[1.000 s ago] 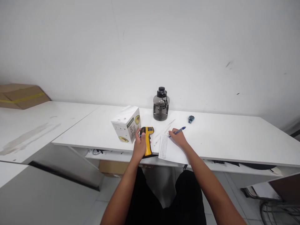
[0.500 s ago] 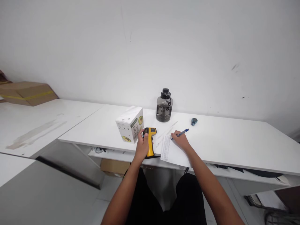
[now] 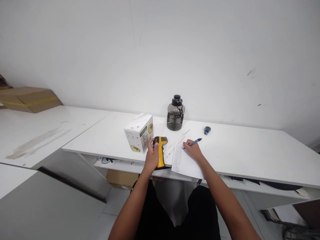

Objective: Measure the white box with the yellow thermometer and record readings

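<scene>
My left hand (image 3: 152,155) is closed around the black head of a yellow and black infrared thermometer (image 3: 161,156), at the table's front edge. A white box (image 3: 138,135) with avocado pictures stands just left of it. My right hand (image 3: 192,149) pinches a blue pen (image 3: 195,142), its tip down at a white sheet of paper (image 3: 186,165). Lines of small writing cover the sheet's left part, too small to read. The paper's near edge hangs over the table edge, and my right hand rests on its upper right part.
A dark translucent water bottle (image 3: 175,115) stands behind, near the wall. To its right lies a small blue-black watch-like object (image 3: 207,130). A cardboard box (image 3: 30,99) sits on the far left table. Beneath the white tabletop (image 3: 250,153) runs a shelf (image 3: 120,165) holding several items.
Almost nothing differs. The whole view has shifted very slightly; both hands keep their hold on the thermometer and the pen.
</scene>
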Available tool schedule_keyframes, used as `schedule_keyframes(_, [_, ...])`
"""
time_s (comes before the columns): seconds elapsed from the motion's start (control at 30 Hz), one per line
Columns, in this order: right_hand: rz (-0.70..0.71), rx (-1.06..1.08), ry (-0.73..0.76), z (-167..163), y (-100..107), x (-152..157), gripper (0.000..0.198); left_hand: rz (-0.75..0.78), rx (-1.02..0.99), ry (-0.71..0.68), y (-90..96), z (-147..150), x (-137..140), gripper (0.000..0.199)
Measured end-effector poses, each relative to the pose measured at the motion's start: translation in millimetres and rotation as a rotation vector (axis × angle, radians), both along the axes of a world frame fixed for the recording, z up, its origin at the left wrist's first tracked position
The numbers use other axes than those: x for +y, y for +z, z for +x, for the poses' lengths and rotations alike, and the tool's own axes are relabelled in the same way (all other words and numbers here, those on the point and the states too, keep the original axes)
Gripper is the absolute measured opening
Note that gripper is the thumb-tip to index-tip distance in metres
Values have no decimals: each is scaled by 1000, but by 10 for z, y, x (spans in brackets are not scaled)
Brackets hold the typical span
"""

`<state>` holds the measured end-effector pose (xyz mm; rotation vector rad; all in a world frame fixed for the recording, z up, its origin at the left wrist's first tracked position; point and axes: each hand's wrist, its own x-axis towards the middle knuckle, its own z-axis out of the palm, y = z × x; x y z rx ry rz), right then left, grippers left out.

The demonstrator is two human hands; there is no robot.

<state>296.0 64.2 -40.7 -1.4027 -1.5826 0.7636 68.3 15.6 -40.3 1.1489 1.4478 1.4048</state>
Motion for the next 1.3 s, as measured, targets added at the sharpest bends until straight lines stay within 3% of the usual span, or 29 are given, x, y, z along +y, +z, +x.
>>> schedule_keyframes(0.47, [15, 6, 16, -3, 15, -10, 35, 32, 44, 32, 2, -2, -12, 59])
schedule_keyframes(0.6, [42, -11, -49, 3, 50, -37, 36, 28, 37, 20, 22, 6, -21, 58])
schedule_keyframes(0.7, [69, -64, -116, 19, 65, -56, 33, 40, 33, 32, 11, 15, -12, 57])
schedule_keyframes(0.87, [224, -315, -88, 2, 21, -47, 27, 58, 63, 52, -50, 12, 25, 61])
schedule_keyframes(1.1, [8, -717, -107, -167, 59, 7, 35, 57, 53, 80, -44, 37, 30, 60])
schedule_keyframes(1.2, [-133, -748, -74, -199, 269, 44, 36, 71, 3, 64, 32, 52, -18, 61])
schedule_keyframes(1.3, [-127, -717, -51, -207, 563, -28, 51, 77, -96, 36, 128, 52, -100, 70])
